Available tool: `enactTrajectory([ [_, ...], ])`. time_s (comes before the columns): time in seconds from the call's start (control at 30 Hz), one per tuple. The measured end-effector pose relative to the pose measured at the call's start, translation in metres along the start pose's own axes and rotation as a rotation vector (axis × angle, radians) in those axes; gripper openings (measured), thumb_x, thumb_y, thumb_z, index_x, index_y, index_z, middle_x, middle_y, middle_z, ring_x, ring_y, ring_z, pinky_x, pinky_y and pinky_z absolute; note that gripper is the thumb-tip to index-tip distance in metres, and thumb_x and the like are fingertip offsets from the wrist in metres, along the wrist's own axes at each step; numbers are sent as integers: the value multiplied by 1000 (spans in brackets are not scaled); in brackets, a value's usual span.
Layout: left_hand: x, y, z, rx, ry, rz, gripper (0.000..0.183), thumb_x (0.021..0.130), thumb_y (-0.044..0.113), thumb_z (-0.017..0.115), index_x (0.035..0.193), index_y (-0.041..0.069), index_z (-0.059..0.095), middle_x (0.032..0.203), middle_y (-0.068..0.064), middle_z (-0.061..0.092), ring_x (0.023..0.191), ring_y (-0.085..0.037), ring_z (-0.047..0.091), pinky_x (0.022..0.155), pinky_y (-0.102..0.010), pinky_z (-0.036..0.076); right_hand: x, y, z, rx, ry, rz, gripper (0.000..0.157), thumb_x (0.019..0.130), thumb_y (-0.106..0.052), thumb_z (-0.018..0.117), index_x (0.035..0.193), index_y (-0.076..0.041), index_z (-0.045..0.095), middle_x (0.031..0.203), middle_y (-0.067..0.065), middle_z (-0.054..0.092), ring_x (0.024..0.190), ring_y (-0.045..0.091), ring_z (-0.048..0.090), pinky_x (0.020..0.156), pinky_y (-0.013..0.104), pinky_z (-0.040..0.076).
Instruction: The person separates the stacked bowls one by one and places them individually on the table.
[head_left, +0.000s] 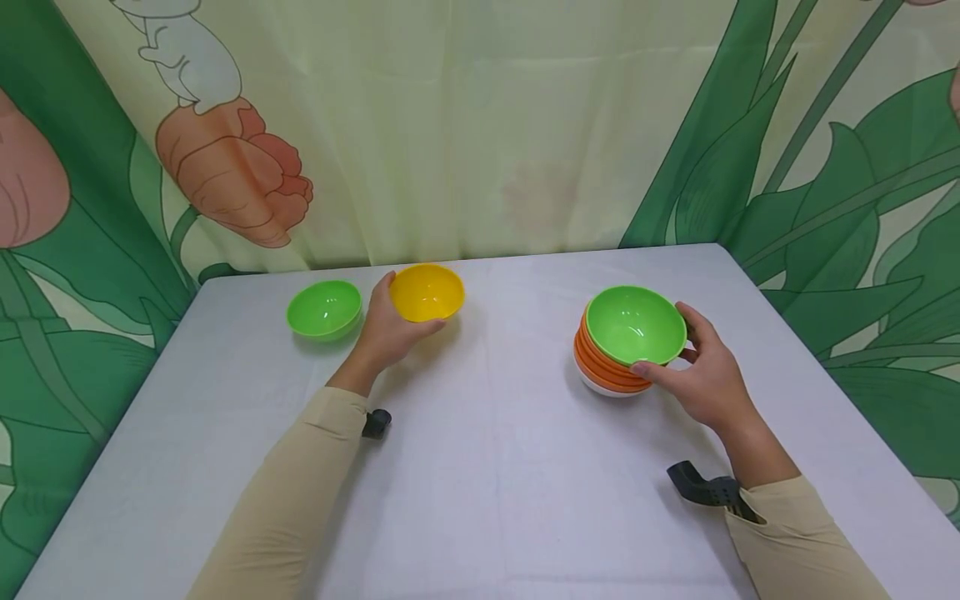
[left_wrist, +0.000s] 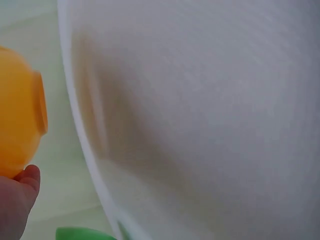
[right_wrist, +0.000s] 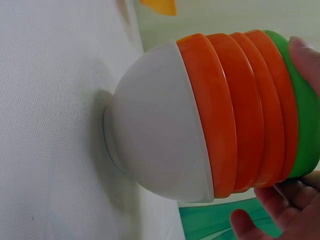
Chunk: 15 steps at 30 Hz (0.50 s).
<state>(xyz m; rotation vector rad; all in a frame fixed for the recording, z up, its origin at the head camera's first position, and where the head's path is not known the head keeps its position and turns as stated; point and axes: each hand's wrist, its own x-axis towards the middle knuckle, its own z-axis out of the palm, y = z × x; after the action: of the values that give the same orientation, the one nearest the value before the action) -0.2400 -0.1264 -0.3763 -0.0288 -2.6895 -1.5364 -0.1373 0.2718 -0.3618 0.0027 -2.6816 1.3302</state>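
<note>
My left hand (head_left: 386,329) grips a yellow bowl (head_left: 427,293) by its side, thumb near the front rim. In the left wrist view the foot of that bowl (left_wrist: 40,104) shows above the white cloth, with a shadow below. To its left a light green bowl (head_left: 324,310) sits upright. On the right side stands a stack: a white bowl (right_wrist: 152,125) at the bottom, several orange bowls (right_wrist: 220,117) nested above, and a green bowl (head_left: 636,325) on top. My right hand (head_left: 708,375) holds the green top bowl at its right side, thumb at the front rim.
A white cloth covers the table (head_left: 487,467). Behind it hangs a printed curtain (head_left: 487,125) that meets the far table edge. Dark wrist camera mounts (head_left: 705,487) stick out from both sleeves, low over the cloth.
</note>
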Motion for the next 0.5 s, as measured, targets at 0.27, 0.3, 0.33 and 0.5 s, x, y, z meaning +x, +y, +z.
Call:
enactTrajectory([
  [0.27, 2, -10, -1, -3, 30, -18, 110, 77, 27, 85, 157, 4, 13, 155, -19, 26, 134, -36, 35, 113, -50, 31, 0, 0, 0, 2, -6, 2, 105, 86, -27, 82, 159, -1, 11, 157, 28, 27, 129, 52, 39, 99, 66, 41],
  [0.3, 2, -11, -1, -2, 33, -16, 110, 77, 27, 85, 157, 4, 13, 155, -19, 26, 134, -37, 35, 113, -49, 31, -1, 0, 0, 3, -6, 2, 105, 86, -27, 82, 159, -1, 11, 157, 28, 27, 129, 52, 39, 99, 66, 41],
  [0.33, 3, -11, -1, -3, 36, -17, 110, 78, 27, 84, 157, 3, 13, 155, -20, 26, 134, -37, 35, 113, -49, 31, -1, -1, -1, 3, -7, 3, 105, 86, -27, 81, 159, -1, 11, 157, 28, 26, 129, 52, 39, 99, 66, 41],
  [0.5, 4, -12, -2, 4, 47, -24, 109, 78, 26, 84, 157, 2, 13, 155, -20, 27, 134, -37, 36, 113, -49, 31, -1, -1, -1, 3, -6, -1, 105, 86, -26, 81, 159, -1, 11, 157, 28, 26, 129, 53, 39, 98, 66, 41],
])
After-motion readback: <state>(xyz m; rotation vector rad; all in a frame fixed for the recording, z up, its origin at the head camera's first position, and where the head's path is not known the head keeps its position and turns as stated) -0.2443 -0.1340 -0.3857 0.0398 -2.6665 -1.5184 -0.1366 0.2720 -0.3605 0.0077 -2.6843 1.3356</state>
